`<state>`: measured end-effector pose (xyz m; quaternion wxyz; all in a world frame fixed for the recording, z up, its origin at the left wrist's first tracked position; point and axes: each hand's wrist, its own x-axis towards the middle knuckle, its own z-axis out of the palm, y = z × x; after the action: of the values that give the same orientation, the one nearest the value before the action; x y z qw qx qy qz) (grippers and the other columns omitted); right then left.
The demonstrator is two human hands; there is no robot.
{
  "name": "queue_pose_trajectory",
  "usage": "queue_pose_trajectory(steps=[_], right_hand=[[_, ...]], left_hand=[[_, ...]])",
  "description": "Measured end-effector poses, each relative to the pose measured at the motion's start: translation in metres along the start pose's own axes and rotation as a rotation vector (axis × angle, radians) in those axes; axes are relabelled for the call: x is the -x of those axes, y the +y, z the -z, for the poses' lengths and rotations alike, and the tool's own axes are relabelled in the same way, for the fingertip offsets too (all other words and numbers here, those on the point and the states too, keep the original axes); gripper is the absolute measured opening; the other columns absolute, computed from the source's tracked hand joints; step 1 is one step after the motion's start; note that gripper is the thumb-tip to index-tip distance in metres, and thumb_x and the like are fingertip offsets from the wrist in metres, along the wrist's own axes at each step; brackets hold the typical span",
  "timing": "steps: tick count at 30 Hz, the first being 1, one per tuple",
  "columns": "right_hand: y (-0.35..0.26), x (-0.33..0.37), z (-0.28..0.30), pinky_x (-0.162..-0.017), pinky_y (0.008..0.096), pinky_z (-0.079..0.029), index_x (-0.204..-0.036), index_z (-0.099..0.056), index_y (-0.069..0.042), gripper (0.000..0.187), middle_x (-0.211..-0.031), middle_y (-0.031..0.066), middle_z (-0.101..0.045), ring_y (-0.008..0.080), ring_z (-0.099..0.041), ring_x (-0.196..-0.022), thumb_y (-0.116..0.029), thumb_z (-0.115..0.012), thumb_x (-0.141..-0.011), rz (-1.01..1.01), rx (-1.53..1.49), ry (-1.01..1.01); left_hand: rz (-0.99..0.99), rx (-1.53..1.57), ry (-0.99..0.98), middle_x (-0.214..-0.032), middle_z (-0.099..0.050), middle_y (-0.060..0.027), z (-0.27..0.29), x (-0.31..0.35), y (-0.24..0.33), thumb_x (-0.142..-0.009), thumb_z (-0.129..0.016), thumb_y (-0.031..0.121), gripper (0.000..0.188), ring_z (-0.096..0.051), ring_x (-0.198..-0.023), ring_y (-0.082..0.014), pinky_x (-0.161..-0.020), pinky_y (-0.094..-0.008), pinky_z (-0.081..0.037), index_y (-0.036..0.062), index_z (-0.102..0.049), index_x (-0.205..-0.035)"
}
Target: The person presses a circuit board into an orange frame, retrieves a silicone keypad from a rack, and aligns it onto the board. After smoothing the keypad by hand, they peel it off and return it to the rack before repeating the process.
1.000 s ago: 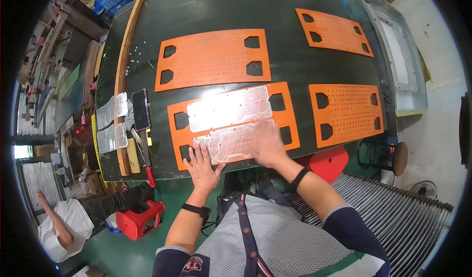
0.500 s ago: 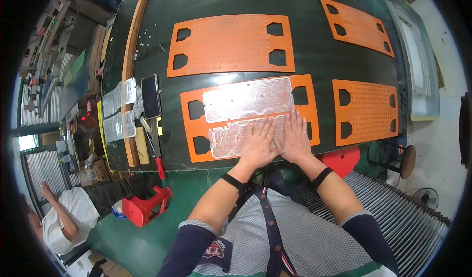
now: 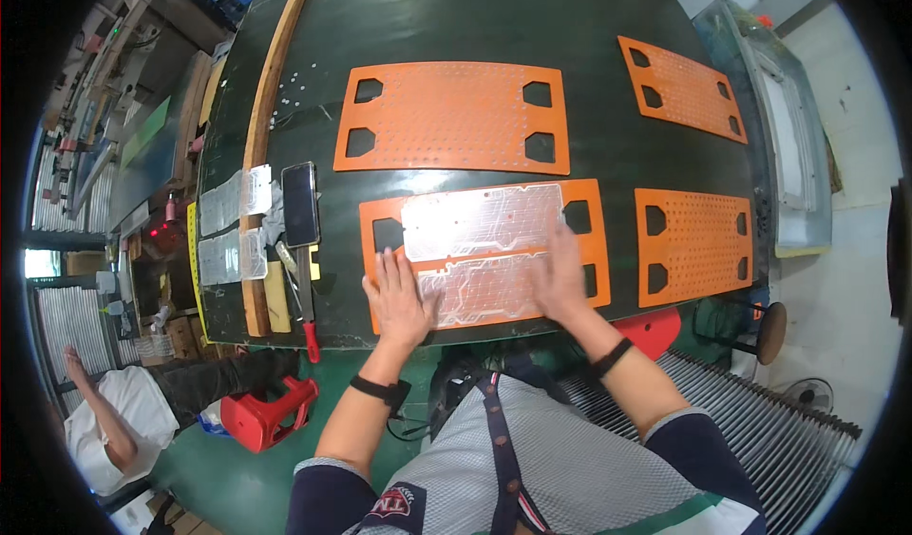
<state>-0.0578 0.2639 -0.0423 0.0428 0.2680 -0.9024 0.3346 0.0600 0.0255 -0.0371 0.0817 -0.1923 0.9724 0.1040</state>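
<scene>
Two clear plastic sheets with printed white circuit-like lines lie flat on a perforated orange board [image 3: 597, 250] at the table's near edge. One is the far sheet [image 3: 475, 221], the other the near sheet [image 3: 484, 290]. My left hand [image 3: 401, 304] rests with spread fingers over the left end of the near sheet and the board. Stretched out and slightly blurred, my right hand [image 3: 562, 278] is over the right end of the near sheet, its fingertips reaching the far sheet's corner. Neither hand grasps anything.
Other orange boards lie behind [image 3: 451, 117] and to the right [image 3: 698, 250]. On the left are a phone [image 3: 300, 204], a red-handled tool [image 3: 311, 331], a wooden strip [image 3: 269, 107] and more clear sheets [image 3: 220, 255]. A person [image 3: 133, 421] is beyond a red stool [image 3: 271, 411].
My left hand has moved left from the middle of the near sheet to its left end. The right hand has shifted slightly, and the view has tilted, so the table sits lower.
</scene>
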Motion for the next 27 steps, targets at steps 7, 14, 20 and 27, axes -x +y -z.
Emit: queue_pose_trajectory(steps=[7, 14, 20, 27], right_hand=[[-0.051, -0.073, -0.059, -0.108, 0.0470, -0.019, -0.129, -0.037, 0.006, 0.062, -0.137, 0.0280, -0.032, 0.0397, -0.027, -0.130, -0.030, -0.056, -0.081, 0.271, -0.037, -0.345], [0.017, -0.069, -0.018, -0.109, 0.0504, -0.010, -0.135, -0.024, 0.009, 0.078, -0.144, 0.0247, -0.019, 0.0351, -0.015, -0.136, -0.044, -0.050, -0.084, -0.151, 0.413, -0.272], [0.016, -0.070, -0.022, -0.110, 0.0503, -0.007, -0.136, -0.019, 0.011, 0.083, -0.146, 0.0255, -0.013, 0.0359, -0.008, -0.137, -0.045, -0.050, -0.083, -0.189, 0.402, -0.321], [0.017, -0.071, -0.011, -0.109, 0.0509, -0.006, -0.136, -0.017, 0.011, 0.084, -0.145, 0.0270, -0.013, 0.0385, -0.008, -0.136, -0.042, -0.054, -0.082, -0.199, 0.409, -0.306]], left_hand=[[-0.210, -0.143, -0.023, -0.146, -0.018, -0.0198, -0.004, -0.062, 0.028, -0.080, -0.051, 0.049, 0.084, -0.012, -0.137, -0.0327, -0.106, -0.0553, -0.013, -0.0045, -0.023, -0.138], [-0.108, -0.066, -0.047, -0.143, -0.023, -0.0259, 0.014, -0.061, 0.049, -0.078, -0.056, 0.052, 0.089, -0.018, -0.135, -0.0366, -0.104, -0.0573, -0.015, -0.0096, -0.025, -0.135], [-0.354, 0.262, -0.121, -0.142, -0.024, -0.0255, -0.015, -0.089, 0.109, -0.075, -0.057, 0.055, 0.090, -0.019, -0.135, -0.0348, -0.105, -0.0543, -0.016, -0.0075, -0.030, -0.134], [-0.270, 0.116, -0.014, -0.145, -0.025, -0.0180, 0.010, -0.098, 0.061, -0.076, -0.054, 0.059, 0.092, -0.017, -0.137, -0.0291, -0.106, -0.0536, -0.014, -0.0035, -0.025, -0.137]])
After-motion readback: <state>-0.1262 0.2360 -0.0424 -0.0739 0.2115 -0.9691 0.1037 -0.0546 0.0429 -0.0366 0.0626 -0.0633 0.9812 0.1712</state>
